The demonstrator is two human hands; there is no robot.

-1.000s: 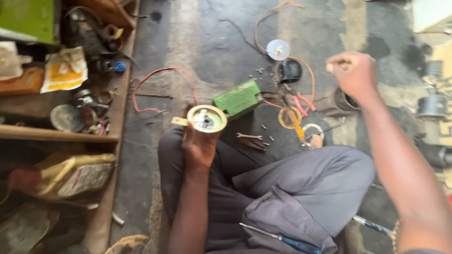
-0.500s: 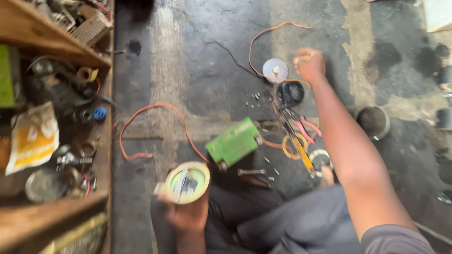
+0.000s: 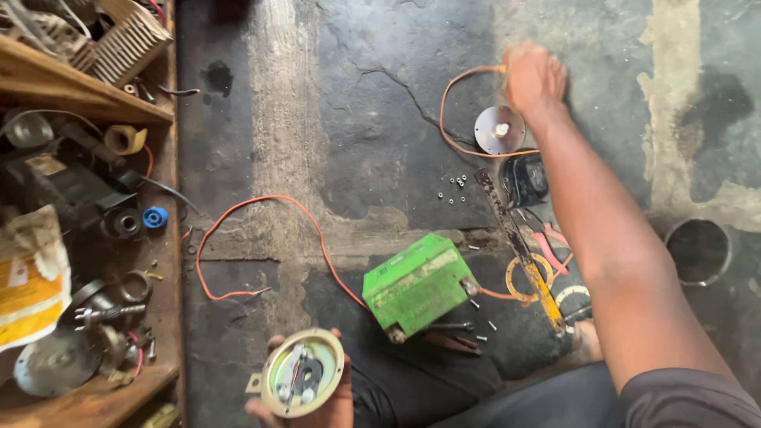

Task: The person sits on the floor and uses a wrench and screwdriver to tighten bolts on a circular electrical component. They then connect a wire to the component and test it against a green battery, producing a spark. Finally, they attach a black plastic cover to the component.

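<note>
- Beyond the green rectangular battery block (image 3: pixel 418 284) on the cracked concrete floor (image 3: pixel 349 119), the right hand (image 3: pixel 533 78) now stretches far forward; a second ago it hung raised as a fist, nearer the body. Blur hides its fingers, so I cannot tell whether its grip is closed on the orange wire loop (image 3: pixel 464 111) it touches.
- Just beside that hand, past the battery, lies a silver metal disc with a centre stud (image 3: pixel 499 129).
- Near-left of the battery, the left hand (image 3: pixel 305 404) has dropped lower in view, its grip holding a round cream-and-metal motor plate (image 3: pixel 301 383), open face up.
- Far left of the battery, a wooden shelf (image 3: pixel 87 95) carries a yellow-and-white crumpled packet (image 3: pixel 28 285) and a small blue plastic cap (image 3: pixel 154 217).
- The reach suggests wire gathering.
</note>
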